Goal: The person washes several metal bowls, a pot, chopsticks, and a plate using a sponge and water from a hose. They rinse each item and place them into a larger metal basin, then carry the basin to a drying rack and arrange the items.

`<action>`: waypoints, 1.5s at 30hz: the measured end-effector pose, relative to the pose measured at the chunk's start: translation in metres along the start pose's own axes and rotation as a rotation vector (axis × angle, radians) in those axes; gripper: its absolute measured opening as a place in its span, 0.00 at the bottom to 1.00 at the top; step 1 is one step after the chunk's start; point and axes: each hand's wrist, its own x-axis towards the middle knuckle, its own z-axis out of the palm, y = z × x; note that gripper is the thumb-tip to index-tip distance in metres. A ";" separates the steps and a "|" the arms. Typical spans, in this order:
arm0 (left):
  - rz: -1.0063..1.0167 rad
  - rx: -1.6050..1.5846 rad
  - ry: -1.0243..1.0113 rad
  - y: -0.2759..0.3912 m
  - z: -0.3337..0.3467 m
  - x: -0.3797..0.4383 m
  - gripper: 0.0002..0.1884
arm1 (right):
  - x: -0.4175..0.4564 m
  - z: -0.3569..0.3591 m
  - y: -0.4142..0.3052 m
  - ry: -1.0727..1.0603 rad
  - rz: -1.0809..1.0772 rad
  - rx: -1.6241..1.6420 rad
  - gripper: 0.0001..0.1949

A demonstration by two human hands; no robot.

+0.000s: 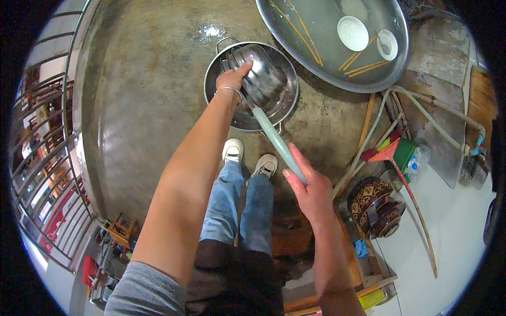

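A shiny stainless-steel pan [263,77] lies tilted on its side within a round metal basin [290,106] with loop handles on the floor. My left hand [233,79] grips the pan near its rim, thumb along the outer wall. The pan's long pale-green textured handle [274,136] slopes down toward me, joined by a short metal neck. My right hand [314,187] holds the lower end of this handle, its skin looking wet. What lies under the left hand's fingers is hidden.
A large metal tub [332,81] of cloudy water holds wooden chopsticks [300,33] and white bowls [353,33]. Hoses [373,126], a fly swatter [385,152] and a patterned brown jar [371,205] are at right. A metal railing [65,98] runs along the left.
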 end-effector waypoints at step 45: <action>1.525 1.238 -0.406 -0.014 -0.071 -0.075 0.08 | -0.013 -0.005 -0.006 0.073 -0.172 0.177 0.23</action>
